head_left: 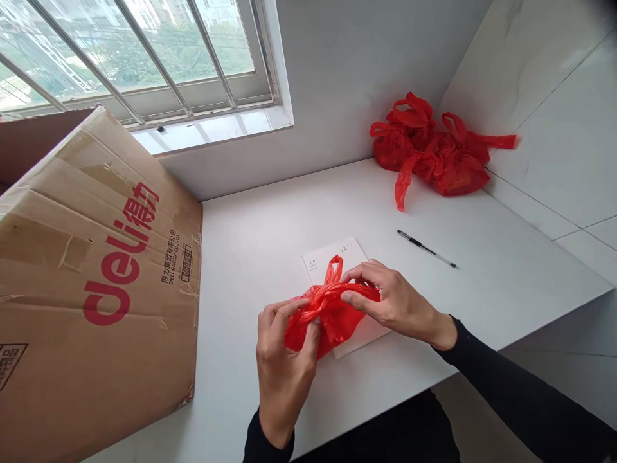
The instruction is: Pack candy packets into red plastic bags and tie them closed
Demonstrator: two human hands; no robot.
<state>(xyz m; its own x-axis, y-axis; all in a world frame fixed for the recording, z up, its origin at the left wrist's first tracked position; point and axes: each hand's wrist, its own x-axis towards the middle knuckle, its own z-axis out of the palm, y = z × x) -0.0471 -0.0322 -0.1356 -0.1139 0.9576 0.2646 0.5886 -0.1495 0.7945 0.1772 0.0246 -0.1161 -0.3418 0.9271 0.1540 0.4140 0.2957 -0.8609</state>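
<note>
A red plastic bag (337, 321) is bunched up between my two hands, above the middle of the white table. My left hand (288, 360) pinches its left side, thumb below and fingers on top. On the other side my right hand (385, 296) grips the upper right edge between thumb and fingers. One handle loop of the bag sticks up at the back. Partly hidden beneath the bag lies a white sheet or pad (354, 249) with small handwriting at its top. What the bag contains, if anything, I cannot make out.
A black-and-clear pen (427, 249) lies right of the paper on the white table (270, 218). Several red plastic bags (434, 151) are heaped in the back right corner. A large cardboard box (110, 270) stands at the left, below a barred window (159, 51).
</note>
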